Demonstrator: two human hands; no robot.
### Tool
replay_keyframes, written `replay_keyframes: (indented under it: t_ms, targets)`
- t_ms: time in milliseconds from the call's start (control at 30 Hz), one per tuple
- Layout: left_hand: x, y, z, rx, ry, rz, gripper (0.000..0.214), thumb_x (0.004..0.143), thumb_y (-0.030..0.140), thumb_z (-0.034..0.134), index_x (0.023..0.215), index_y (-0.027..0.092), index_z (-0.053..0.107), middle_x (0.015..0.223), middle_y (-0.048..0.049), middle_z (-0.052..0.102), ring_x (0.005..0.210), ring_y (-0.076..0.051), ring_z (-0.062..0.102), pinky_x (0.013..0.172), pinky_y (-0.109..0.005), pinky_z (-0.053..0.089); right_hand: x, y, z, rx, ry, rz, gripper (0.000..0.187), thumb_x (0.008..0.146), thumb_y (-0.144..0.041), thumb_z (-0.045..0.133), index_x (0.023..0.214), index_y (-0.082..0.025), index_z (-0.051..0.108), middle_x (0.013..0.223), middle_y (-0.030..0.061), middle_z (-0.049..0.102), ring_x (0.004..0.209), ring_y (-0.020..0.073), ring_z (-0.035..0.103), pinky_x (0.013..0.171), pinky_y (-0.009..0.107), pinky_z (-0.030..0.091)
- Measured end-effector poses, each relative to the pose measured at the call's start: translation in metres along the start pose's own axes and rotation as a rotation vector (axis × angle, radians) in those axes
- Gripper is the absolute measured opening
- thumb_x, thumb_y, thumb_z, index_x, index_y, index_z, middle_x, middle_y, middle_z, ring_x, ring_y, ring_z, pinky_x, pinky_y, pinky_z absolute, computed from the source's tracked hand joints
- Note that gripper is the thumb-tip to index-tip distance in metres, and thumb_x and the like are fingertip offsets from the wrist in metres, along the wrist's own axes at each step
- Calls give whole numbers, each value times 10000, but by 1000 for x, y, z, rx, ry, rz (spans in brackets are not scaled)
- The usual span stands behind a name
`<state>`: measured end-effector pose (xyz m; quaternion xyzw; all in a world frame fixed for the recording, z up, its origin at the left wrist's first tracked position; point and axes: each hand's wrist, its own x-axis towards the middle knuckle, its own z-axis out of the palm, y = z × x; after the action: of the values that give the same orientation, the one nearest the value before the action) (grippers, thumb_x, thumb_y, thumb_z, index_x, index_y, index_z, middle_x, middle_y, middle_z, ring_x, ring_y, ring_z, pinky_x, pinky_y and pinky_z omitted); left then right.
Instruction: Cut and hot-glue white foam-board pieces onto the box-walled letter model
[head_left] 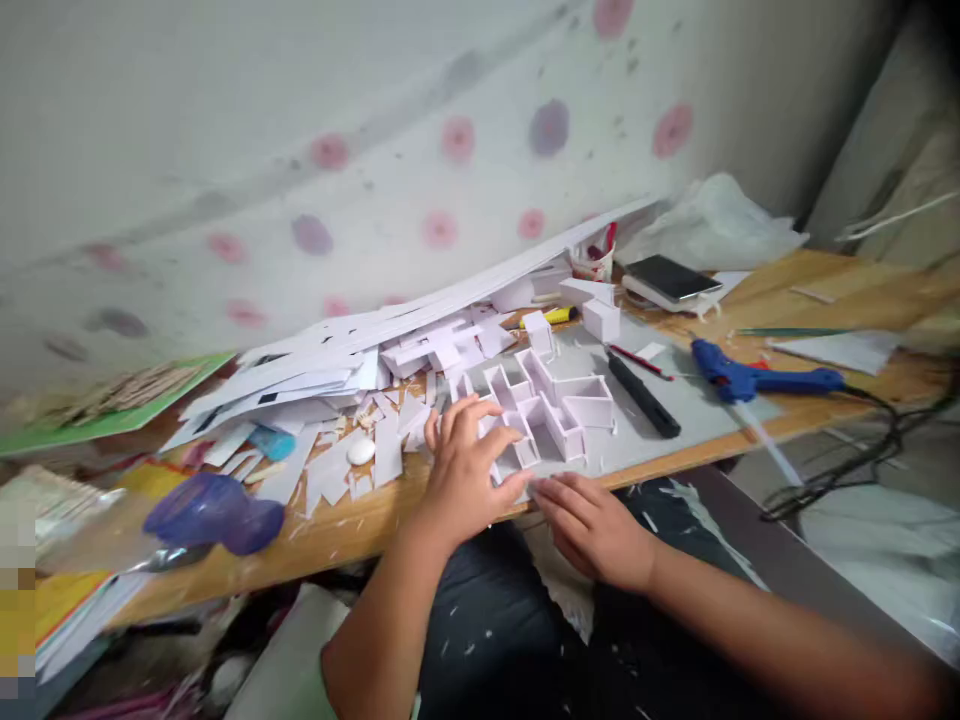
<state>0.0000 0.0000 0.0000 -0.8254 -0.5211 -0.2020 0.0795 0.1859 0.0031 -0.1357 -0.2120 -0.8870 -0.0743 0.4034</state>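
A white model of thin-walled, open-topped compartments (534, 405), looking like foam board or card, sits on a grey cutting mat (637, 455). My left hand (466, 465) arches over its near left side, fingers spread and thumb apart, seeming to touch the walls; the fingertips' contact is partly hidden. At the mat's front edge rests my right hand (596, 530), fingers extended side by side and holding nothing visible. A black-handled tool (643, 395) lies right of the model, beside a thin red-and-black pen-like stick (640, 362). Small white boxes (601, 319) stand behind.
A blue glue gun (761, 378) with a dark cord lies at right. Behind it are a black-topped device (670, 280) and a plastic bag (716, 225). White sheets (300, 375) and scraps (330, 470) cover the left, near a purple tape dispenser-like object (214, 512) and a yellow cutter (551, 316).
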Motion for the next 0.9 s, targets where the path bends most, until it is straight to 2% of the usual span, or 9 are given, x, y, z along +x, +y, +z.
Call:
replay_keyframes:
  t_ms: [267,900]
  targets:
    - [5,0,9,-1,-34,-13,232,714,323,709,932,286,640,1223,-56,528,1279,-321,360,1057,-588,153,2,1,-2,-5,6,-3,369,818,-91,507,1170,-40,605,1153,164,645,1052,288,549,905,418,514]
    - [7,0,15,-35,-57,-64,169,701,264,697,860,290,645,1185,-37,565,1277,-322,371,1054,-629,114,1,2,-1,3,-18,7,359,833,-99,489,1169,-40,600,1168,173,632,1062,278,530,898,422,509]
